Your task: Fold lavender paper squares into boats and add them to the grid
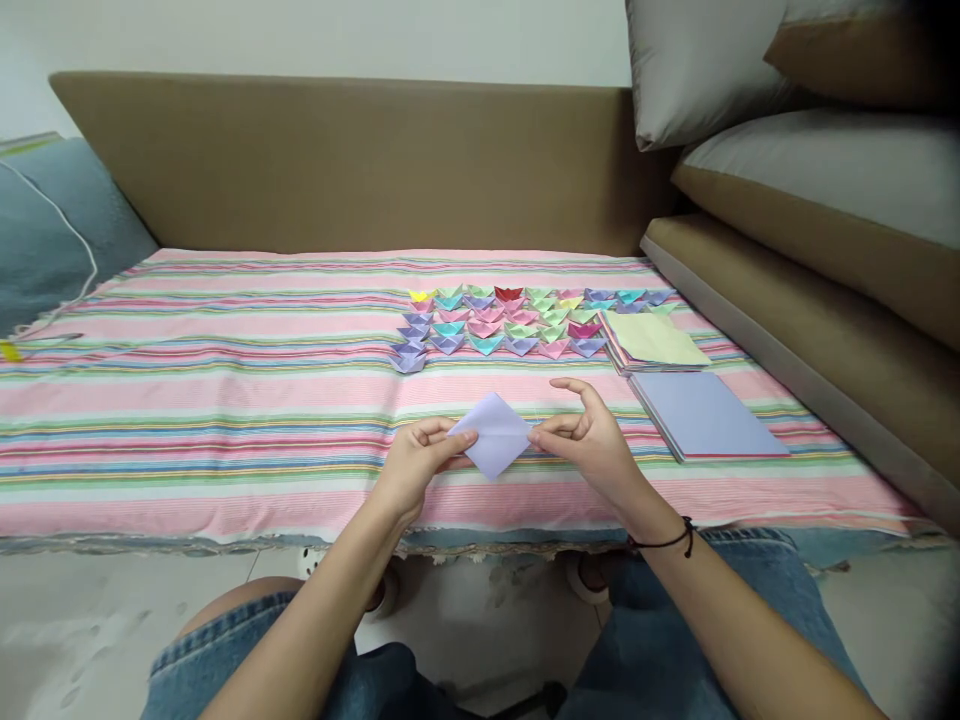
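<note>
A lavender sheet of origami paper (493, 437), held as a diamond with a crease across its middle, is between my hands above the striped cloth. My left hand (421, 455) pinches its left corner between thumb and fingers. At the right corner, the thumb and a finger of my right hand (589, 440) grip the paper, while the index finger is raised and bent. Beyond them stand several rows of small folded paper boats (486, 345) in purple, pink, green, teal, yellow and red.
To the right lie a stack of lavender paper (709, 415) and a pile topped with pale yellow paper (656, 338). Large cushions (825, 180) rise along the right side. A brown backrest (360, 165) closes off the back. A white cable (67, 230) runs at far left.
</note>
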Demonstrator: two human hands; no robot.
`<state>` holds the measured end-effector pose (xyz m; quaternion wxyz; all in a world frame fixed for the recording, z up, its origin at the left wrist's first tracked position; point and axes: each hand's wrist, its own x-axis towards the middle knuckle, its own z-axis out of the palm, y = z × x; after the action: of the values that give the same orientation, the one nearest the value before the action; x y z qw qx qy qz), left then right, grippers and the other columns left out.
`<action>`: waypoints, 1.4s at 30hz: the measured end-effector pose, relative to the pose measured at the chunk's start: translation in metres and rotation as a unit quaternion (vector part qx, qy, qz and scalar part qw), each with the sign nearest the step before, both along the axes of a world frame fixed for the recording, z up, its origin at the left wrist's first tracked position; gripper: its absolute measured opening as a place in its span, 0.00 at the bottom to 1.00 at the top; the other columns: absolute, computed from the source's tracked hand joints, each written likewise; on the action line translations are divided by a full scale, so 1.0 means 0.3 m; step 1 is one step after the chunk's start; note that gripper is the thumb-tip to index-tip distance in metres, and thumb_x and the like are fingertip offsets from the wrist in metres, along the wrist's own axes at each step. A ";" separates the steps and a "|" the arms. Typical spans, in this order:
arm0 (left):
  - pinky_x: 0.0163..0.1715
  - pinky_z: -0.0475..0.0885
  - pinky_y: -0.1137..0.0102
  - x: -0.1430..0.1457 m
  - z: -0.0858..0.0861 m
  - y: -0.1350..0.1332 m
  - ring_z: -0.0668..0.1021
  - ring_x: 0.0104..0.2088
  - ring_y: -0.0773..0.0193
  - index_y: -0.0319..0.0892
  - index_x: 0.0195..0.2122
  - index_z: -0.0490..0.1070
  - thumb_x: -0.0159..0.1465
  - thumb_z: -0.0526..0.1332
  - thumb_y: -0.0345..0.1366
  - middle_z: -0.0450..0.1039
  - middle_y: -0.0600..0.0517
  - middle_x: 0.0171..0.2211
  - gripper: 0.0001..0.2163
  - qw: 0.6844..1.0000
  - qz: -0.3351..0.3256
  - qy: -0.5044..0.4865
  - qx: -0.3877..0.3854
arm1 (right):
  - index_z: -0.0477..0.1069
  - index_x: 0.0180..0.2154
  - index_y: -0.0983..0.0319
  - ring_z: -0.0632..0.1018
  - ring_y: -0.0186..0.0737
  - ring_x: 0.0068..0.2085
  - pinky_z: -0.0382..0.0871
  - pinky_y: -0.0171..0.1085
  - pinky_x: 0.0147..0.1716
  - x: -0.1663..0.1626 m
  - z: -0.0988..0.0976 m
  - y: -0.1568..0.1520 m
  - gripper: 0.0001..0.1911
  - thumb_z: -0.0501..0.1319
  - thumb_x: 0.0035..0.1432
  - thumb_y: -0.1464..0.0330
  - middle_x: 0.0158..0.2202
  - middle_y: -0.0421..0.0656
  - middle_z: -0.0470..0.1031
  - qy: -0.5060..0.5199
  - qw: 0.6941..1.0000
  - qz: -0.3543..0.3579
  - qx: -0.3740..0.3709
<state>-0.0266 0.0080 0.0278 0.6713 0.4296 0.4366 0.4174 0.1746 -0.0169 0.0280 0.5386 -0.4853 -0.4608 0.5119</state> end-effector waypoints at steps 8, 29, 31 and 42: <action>0.32 0.74 0.69 0.000 0.000 -0.001 0.78 0.29 0.63 0.38 0.25 0.76 0.49 0.68 0.43 0.77 0.50 0.26 0.12 0.999 -0.011 0.021 0.030 | 0.54 0.49 0.58 0.79 0.41 0.31 0.72 0.39 0.32 0.007 -0.014 -0.001 0.35 0.69 0.41 0.64 0.26 0.38 0.77 -0.002 0.999 0.038 -0.016; 0.28 0.71 0.74 0.048 -0.025 -0.040 0.77 0.27 0.66 0.38 0.28 0.78 0.49 0.69 0.36 0.79 0.50 0.26 0.08 0.990 -0.030 0.064 0.121 | 0.54 0.52 0.57 0.78 0.38 0.29 0.71 0.36 0.31 -0.070 -0.046 -0.024 0.37 0.70 0.42 0.67 0.29 0.40 0.78 -0.014 0.997 0.028 0.066; 0.28 0.70 0.74 0.051 -0.026 -0.043 0.77 0.27 0.66 0.38 0.29 0.78 0.49 0.69 0.36 0.79 0.50 0.27 0.08 0.990 -0.038 0.062 0.122 | 0.54 0.52 0.57 0.78 0.38 0.29 0.71 0.36 0.30 -0.075 -0.046 -0.025 0.37 0.70 0.43 0.67 0.29 0.40 0.78 -0.013 0.997 0.023 0.078; 0.25 0.66 0.75 0.053 -0.005 -0.057 0.72 0.24 0.68 0.36 0.27 0.75 0.55 0.63 0.38 0.73 0.51 0.22 0.09 0.970 -0.041 0.153 0.182 | 0.56 0.48 0.57 0.76 0.35 0.26 0.68 0.33 0.26 -0.074 -0.028 -0.027 0.33 0.70 0.42 0.67 0.25 0.36 0.76 0.000 0.998 0.026 0.056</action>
<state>-0.0108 -0.0091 0.0261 0.5236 0.6209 0.4330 0.3908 0.1525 -0.0250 0.0197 0.5516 -0.4419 -0.5014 0.4990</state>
